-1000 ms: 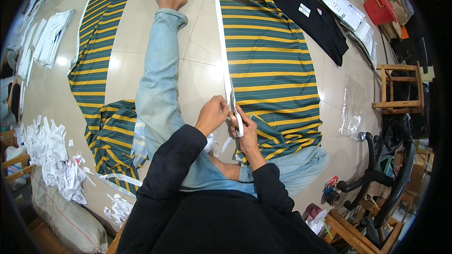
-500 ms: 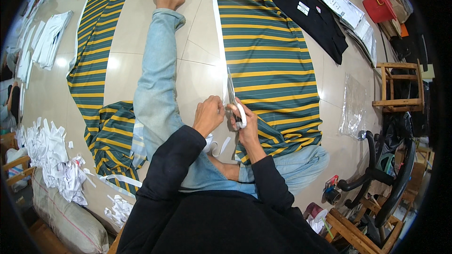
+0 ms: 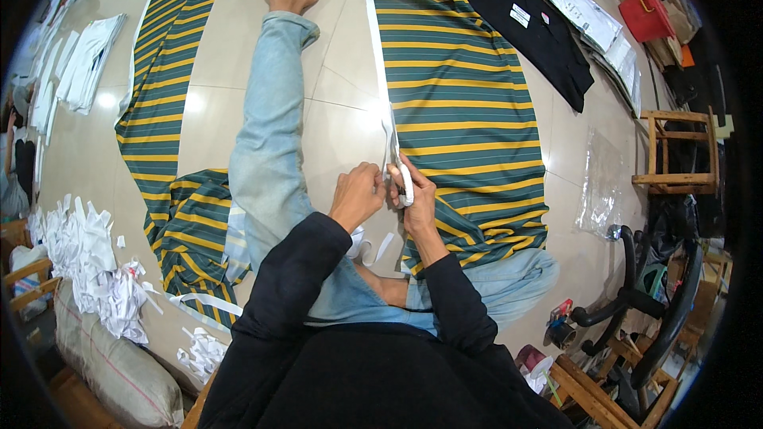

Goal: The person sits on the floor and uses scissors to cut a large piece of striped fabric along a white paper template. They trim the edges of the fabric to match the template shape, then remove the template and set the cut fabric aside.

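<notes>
A green and yellow striped cloth (image 3: 465, 115) lies on the floor in front of me, with a white strip (image 3: 377, 56) along its left edge. My right hand (image 3: 420, 205) is closed round white-handled scissors (image 3: 408, 188). Their blades point away from me along the strip, at the cloth's edge. Just left of them, my left hand (image 3: 358, 195) is closed in a pinch at the near end of the strip; its fingertips are partly hidden. Narrow white scraps (image 3: 383, 246) curl on the floor below my hands.
Another striped cloth (image 3: 163, 99) stretches along the left of my outstretched leg (image 3: 270, 119). White scraps (image 3: 87, 242) are heaped farther left, above a stuffed sack (image 3: 115, 357). To the right are a black garment (image 3: 520, 28), a clear plastic bag (image 3: 598, 187) and a wooden stool (image 3: 675, 151).
The view has shifted slightly. The scissors' handles now look narrower and closer together. My left hand has come a little nearer to the scissors.
</notes>
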`<act>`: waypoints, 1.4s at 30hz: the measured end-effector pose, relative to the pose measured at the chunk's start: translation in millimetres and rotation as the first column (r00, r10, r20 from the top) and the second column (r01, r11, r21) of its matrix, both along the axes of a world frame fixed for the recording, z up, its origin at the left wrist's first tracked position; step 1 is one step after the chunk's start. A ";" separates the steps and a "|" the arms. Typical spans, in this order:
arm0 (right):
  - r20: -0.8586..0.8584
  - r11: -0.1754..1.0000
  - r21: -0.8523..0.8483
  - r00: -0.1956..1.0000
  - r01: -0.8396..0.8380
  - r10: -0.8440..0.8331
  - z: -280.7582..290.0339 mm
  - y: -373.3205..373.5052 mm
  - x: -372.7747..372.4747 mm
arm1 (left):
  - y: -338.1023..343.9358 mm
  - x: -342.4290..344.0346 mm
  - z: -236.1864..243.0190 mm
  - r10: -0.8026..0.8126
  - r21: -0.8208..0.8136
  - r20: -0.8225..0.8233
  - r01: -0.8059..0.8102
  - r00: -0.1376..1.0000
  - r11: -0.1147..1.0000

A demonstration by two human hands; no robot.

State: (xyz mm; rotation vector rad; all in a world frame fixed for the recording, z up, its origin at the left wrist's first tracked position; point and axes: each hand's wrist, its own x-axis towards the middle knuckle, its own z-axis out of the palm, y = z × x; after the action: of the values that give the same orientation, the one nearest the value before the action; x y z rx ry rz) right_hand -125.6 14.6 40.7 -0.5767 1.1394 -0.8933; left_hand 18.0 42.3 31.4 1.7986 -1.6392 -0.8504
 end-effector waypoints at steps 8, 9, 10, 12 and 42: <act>0.022 1.000 -0.003 1.000 -0.010 0.010 -2.9 0.4 -0.3 | -0.3 0.4 0.4 -0.018 -0.028 0.025 0.018 1.000 0.999; 0.012 1.000 0.000 1.000 -0.011 0.011 -2.3 0.0 -0.2 | -0.2 0.6 -0.5 -0.021 -0.036 0.021 0.022 1.000 0.999; 0.002 1.000 0.002 1.000 -0.013 0.013 -1.5 -0.3 0.0 | 0.0 0.7 -1.4 -0.025 -0.045 0.018 0.025 1.000 0.999; -0.026 1.000 0.007 0.999 -0.020 0.021 2.0 -0.6 2.5 | 0.7 1.1 -1.5 -0.029 -0.038 0.030 0.030 0.999 0.999; -0.001 1.000 -0.019 1.000 -0.016 0.016 0.4 -49.9 15.5 | 0.4 1.4 9.5 -0.102 0.097 0.098 0.092 0.990 0.991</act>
State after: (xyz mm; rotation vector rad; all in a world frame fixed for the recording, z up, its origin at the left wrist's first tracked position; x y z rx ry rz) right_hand -110.1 -35.2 41.1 -0.6008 1.1261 -0.8907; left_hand 19.5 42.7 40.9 1.8655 -1.7923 -0.9035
